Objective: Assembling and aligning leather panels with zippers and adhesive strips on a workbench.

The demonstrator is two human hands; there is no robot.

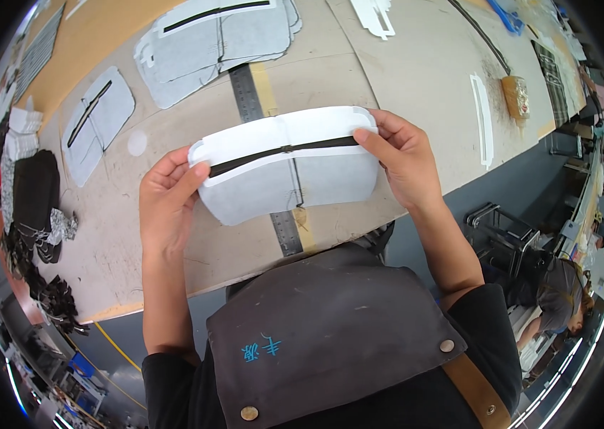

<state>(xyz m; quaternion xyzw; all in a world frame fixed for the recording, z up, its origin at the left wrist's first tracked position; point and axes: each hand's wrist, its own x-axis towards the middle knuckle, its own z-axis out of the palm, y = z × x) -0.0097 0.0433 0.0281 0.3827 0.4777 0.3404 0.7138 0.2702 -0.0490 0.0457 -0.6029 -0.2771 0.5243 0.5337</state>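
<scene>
Between my two hands hangs a pale grey-white panel (pixel 245 193), stiff-looking, with rounded corners and a white band on its upper half. A black strip (pixel 259 158) runs along its length, and a thin dark line goes down its middle. My left hand (pixel 170 193) pinches the left end, thumb on the strip's tip. At the right end, my right hand (pixel 406 157) grips the panel, thumb on top and fingers behind. The panel bows slightly and is held over a steel ruler (pixel 287 234) lying beside yellowish tape (pixel 305 232); it hides their middle part.
Similar panels lie in a stack (pixel 180 61) at the far side, and a single panel (pixel 98 129) lies left. A glue bottle (pixel 516 99) and white strip (pixel 483 121) lie right. Dark fabric pieces (pixel 36 189) crowd the left edge. People work beyond the table (pixel 123 250).
</scene>
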